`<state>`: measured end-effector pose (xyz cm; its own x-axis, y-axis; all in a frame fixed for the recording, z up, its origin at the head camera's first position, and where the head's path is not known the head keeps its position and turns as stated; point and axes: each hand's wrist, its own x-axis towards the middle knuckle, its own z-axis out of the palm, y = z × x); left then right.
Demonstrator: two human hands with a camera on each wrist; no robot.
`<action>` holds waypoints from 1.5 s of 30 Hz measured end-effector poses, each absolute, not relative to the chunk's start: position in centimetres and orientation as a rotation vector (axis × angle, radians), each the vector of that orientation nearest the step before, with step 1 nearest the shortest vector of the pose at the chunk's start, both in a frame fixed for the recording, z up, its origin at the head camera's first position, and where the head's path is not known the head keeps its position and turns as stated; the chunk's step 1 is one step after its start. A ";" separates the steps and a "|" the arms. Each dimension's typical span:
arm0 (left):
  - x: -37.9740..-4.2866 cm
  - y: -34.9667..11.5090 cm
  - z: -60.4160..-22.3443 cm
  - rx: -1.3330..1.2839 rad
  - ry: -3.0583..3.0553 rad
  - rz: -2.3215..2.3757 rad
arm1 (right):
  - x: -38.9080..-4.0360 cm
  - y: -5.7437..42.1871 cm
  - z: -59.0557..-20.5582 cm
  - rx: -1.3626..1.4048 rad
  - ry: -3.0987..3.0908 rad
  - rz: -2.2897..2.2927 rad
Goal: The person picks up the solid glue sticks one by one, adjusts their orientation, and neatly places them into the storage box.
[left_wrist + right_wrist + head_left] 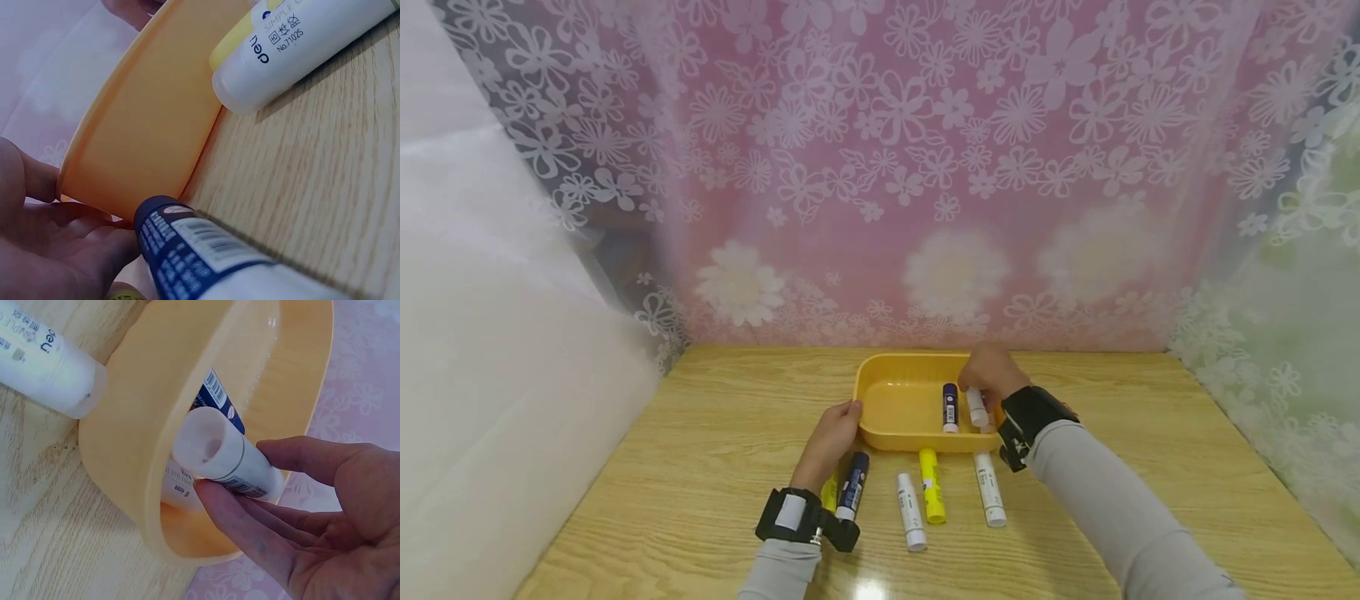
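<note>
My left hand [831, 440] grips the left end of a yellow plastic tray [898, 442], with its thumb over the rim. In my right hand [996, 372], a white glue stick [224, 450] is pinched between thumb and fingers, tilted, inside the tray's right end. Under it lies another white glue stick [179, 489], mostly hidden in the right wrist view. A navy glue stick [951, 407] lies in the tray to the left of the held one. Close by the left hand, a second navy glue stick [187, 244] lies on the table outside the tray.
In front of the tray, more glue sticks lie on the wooden table [700, 467]: a white one [912, 512], a yellow one [932, 487], another white one [990, 490] and a partly hidden yellow one [829, 493]. A flowered pink curtain [865, 250] hangs behind.
</note>
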<state>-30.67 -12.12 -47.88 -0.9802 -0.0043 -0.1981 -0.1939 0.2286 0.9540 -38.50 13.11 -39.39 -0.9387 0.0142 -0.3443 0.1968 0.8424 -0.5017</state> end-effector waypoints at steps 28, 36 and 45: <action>-30.6 -12.3 -47.5 -0.140 2.370 1.821 | -38.1 12.0 -40.5 0.138 2.833 -0.852; -30.5 -12.2 -47.6 -0.142 2.367 1.829 | -38.1 11.8 -41.3 0.115 2.876 -0.775; -30.4 -12.1 -47.5 -0.158 2.363 1.826 | -37.7 12.0 -41.7 0.149 2.875 -0.748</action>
